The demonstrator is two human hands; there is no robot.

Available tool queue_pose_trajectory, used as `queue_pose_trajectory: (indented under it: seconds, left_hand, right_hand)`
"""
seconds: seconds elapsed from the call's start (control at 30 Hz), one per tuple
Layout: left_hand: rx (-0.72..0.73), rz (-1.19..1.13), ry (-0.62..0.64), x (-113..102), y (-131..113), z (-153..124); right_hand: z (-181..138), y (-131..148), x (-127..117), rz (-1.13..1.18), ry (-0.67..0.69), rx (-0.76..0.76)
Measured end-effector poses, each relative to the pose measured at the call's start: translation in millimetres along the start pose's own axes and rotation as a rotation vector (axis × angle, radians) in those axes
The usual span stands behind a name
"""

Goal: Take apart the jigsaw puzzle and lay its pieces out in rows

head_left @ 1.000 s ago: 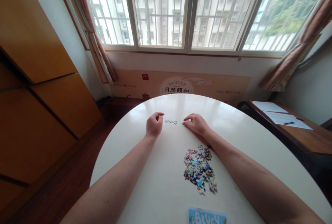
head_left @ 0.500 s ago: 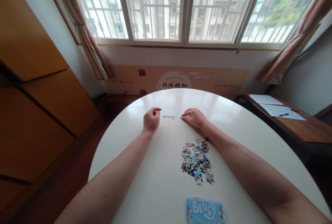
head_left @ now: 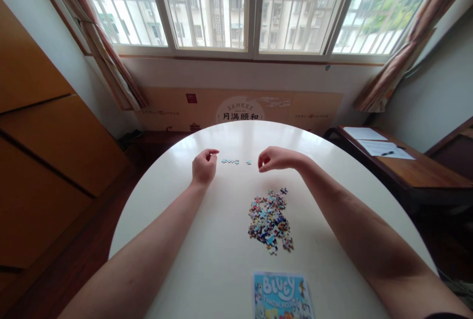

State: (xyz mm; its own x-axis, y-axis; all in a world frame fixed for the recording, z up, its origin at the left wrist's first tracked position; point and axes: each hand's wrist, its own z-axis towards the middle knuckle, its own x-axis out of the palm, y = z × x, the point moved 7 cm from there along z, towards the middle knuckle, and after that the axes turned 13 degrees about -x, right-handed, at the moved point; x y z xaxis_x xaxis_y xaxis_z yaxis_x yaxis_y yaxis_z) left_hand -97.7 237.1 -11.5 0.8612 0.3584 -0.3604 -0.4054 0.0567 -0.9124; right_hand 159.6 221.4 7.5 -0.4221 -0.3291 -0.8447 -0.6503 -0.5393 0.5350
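Note:
My left hand (head_left: 204, 166) rests on the table with its fingers curled in, just left of a short joined row of light-blue jigsaw puzzle pieces (head_left: 230, 161). Whatever its fingers may enclose is hidden. A single light-blue puzzle piece (head_left: 249, 162) lies apart, right of that row. Beside it, my right hand (head_left: 274, 159) is raised slightly off the table, fingers bent downward and loosely apart, with nothing seen in them. Nearer to me, between my forearms, spreads a heap of mixed-colour puzzle pieces (head_left: 269, 220).
All of this lies on a round white table (head_left: 207, 265). A blue picture card (head_left: 283, 297) with "Bluey" lettering is at the near edge of view. To the right stands a brown wooden desk (head_left: 410, 171) holding papers (head_left: 384, 149). Wooden cabinets (head_left: 44, 141) are on the left.
My right hand has let go of the single light-blue piece and moved up and right of it. My left hand keeps its place by the row. The whole view has shifted.

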Motion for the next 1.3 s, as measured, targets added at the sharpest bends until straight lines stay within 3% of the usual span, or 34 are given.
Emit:
queue_pose_trajectory:
  seconds: [0.13, 0.23, 0.4, 0.73, 1.3]
  left_hand:
    - [-0.004, 0.005, -0.003, -1, 0, 0]
    - [0.0, 0.012, -0.01, -1, -1, 0]
    - [-0.004, 0.015, -0.015, -2, 0, 1]
    - [-0.014, 0.006, 0.003, -2, 0, 0]
    - [0.0, 0.008, 0.001, -1, 0, 1]
  right_hand:
    - [-22, 25, 25, -0.005, 0.403, 0.004]
    - [-26, 34, 40, -0.051, 0.551, 0.028]
    - [-22, 29, 42, -0.01, 0.55, 0.07]
    - [-17, 7, 23, -0.071, 0.372, 0.078]
    - [-33, 0, 9, -0.157, 0.474, 0.199]
